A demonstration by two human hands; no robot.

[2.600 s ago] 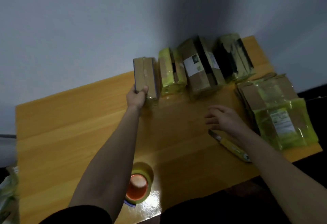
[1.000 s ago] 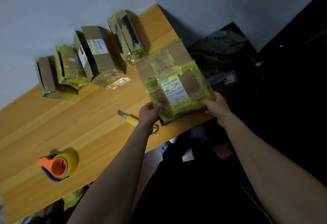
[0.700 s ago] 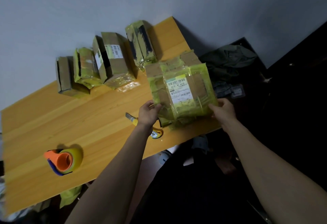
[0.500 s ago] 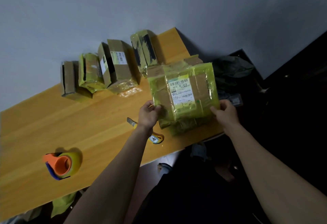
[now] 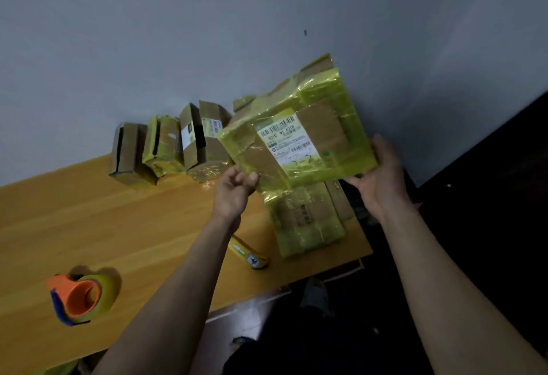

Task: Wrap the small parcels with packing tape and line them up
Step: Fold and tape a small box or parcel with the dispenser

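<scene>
A flat cardboard parcel wrapped in yellow tape, with a white label, is held up in the air over the table's right end. My left hand pinches its lower left corner. My right hand grips its right edge. Under it on the wooden table lies another flat taped parcel. A row of parcels stands on edge against the wall: a plain cardboard one, a yellow-taped one and a labelled box. What stands further right in the row is hidden behind the lifted parcel.
A roll of yellow tape on an orange and blue dispenser lies at the table's near left. A yellow utility knife lies near the front edge, partly under my left forearm. Dark floor and clutter lie beyond the table's right edge.
Both hands took the top flat parcel off the stack at the right and have raised it higher, tilting it. Earlier my left hand let go of the plain parcel in the row.
</scene>
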